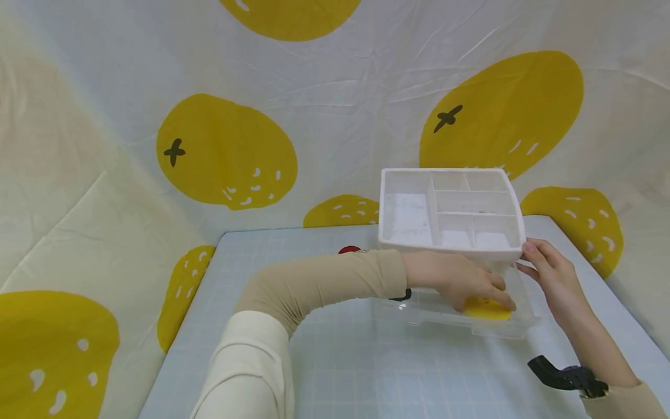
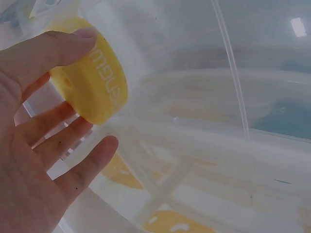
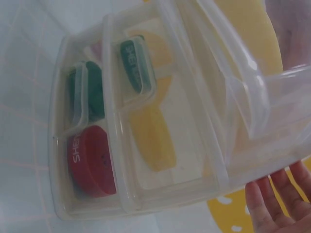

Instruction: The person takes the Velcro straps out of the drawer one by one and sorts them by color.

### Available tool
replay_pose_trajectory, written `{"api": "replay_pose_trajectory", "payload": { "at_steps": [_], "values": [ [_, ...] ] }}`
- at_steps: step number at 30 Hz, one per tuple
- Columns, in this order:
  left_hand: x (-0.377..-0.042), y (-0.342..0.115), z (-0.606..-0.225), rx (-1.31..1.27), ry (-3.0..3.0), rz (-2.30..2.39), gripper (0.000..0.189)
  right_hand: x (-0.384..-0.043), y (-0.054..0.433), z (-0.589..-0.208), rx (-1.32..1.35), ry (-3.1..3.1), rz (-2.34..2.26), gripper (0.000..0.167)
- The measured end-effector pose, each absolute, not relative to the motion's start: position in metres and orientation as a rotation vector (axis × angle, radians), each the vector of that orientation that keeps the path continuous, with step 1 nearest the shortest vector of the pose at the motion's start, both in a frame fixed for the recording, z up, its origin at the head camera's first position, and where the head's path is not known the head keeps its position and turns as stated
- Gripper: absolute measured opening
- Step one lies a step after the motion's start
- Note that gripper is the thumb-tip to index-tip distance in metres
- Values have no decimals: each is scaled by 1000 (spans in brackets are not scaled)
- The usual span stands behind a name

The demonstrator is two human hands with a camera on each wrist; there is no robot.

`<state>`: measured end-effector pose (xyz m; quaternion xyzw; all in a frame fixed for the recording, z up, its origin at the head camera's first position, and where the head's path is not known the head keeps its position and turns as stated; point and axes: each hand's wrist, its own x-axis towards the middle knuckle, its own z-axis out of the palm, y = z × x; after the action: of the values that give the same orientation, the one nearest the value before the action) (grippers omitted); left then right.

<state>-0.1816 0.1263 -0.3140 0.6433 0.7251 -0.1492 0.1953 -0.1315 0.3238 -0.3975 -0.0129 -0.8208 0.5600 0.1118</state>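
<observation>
A white organizer point(image 1: 407, 243) with a divided top stands on the table, its clear drawer point(image 1: 445, 314) pulled out toward me. My left hand point(image 1: 471, 282) reaches over that drawer. Between its thumb and fingers it pinches a yellow rounded piece point(image 2: 97, 77) with white letters; the far fingers are spread. My right hand point(image 1: 555, 276) touches the organizer's right front corner. Its fingers point(image 3: 274, 194) look fairly straight against the clear side in the right wrist view. Through the plastic there, a red rounded piece point(image 3: 92, 162) and two green ones point(image 3: 87, 90) lie in compartments.
A red thing point(image 1: 349, 249) shows behind my left sleeve, mostly hidden. Black straps sit at my wrists, one point(image 1: 570, 377) with a loose end over the table point(image 1: 345, 372). A patterned cloth point(image 1: 335, 116) hangs behind and beside the table.
</observation>
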Motion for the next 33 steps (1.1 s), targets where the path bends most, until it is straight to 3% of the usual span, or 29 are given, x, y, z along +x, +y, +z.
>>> {"api": "replay_pose_trajectory", "payload": {
  "at_steps": [22, 33],
  "values": [
    [-170, 105, -302, 2027, 2206, -570, 53, -132, 322, -397, -43, -2428, 1618, 32],
    [-170, 88, -298, 1969, 2308, -395, 58, -132, 324, -397, -81, -2378, 1742, 28]
  ]
}}
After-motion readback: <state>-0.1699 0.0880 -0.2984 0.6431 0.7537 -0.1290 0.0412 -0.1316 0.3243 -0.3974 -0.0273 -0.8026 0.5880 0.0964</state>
